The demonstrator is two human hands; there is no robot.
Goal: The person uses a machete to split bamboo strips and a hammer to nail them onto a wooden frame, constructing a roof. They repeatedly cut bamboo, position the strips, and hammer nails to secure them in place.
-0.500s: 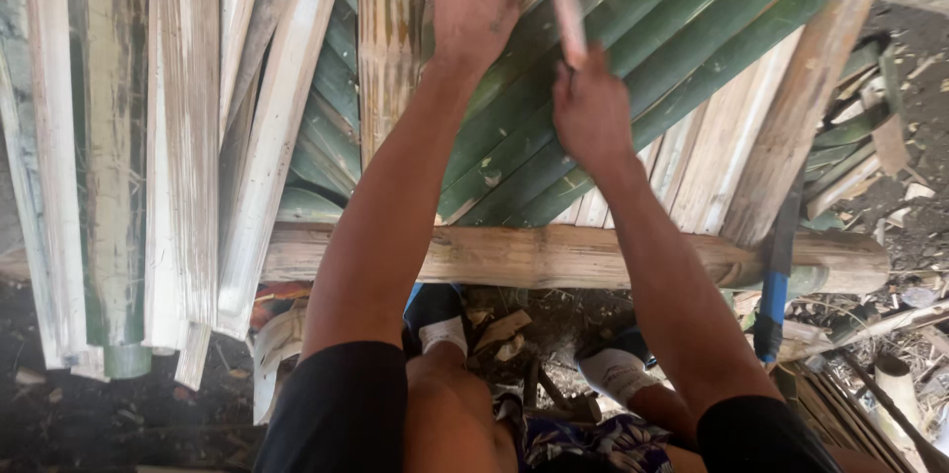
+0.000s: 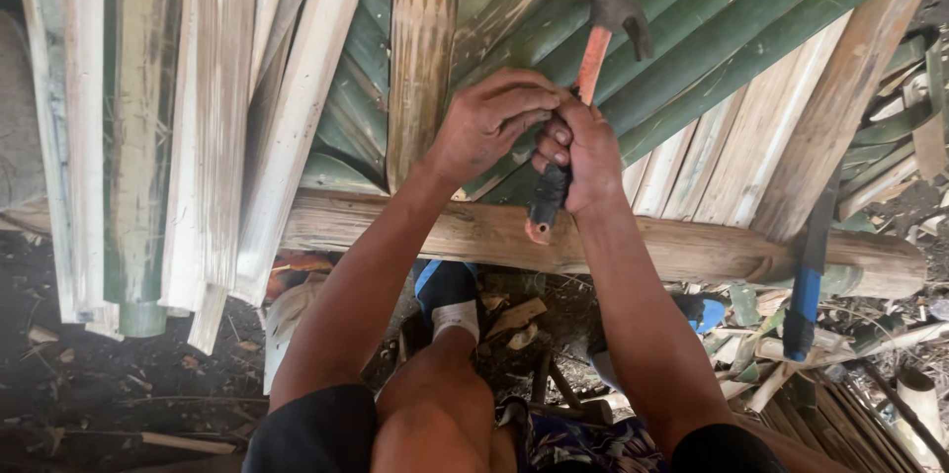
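Observation:
My right hand [image 2: 581,157] grips the black-and-orange handle of a claw hammer [image 2: 598,43], whose dark head points up over green split bamboo slats [image 2: 692,28]. My left hand [image 2: 489,122] lies right beside it, fingers curled against the right hand's fingers; anything pinched between them is hidden. Both hands hover just above a thick round wooden crossbeam [image 2: 692,246] that the slats rest on. An upright pale bamboo strip [image 2: 425,48] stands just left of my left hand.
Pale split bamboo strips [image 2: 198,117] lean at the left. A blue-handled tool [image 2: 809,265] leans on the beam at the right. Wood chips and offcuts [image 2: 514,315] litter the dirt below. My knees and blue-and-white shoes [image 2: 445,300] are underneath.
Both hands have come down from the top of the view toward the crossbeam. The hammer head, earlier mostly cut off at the top, now shows fully. The hands have closed together.

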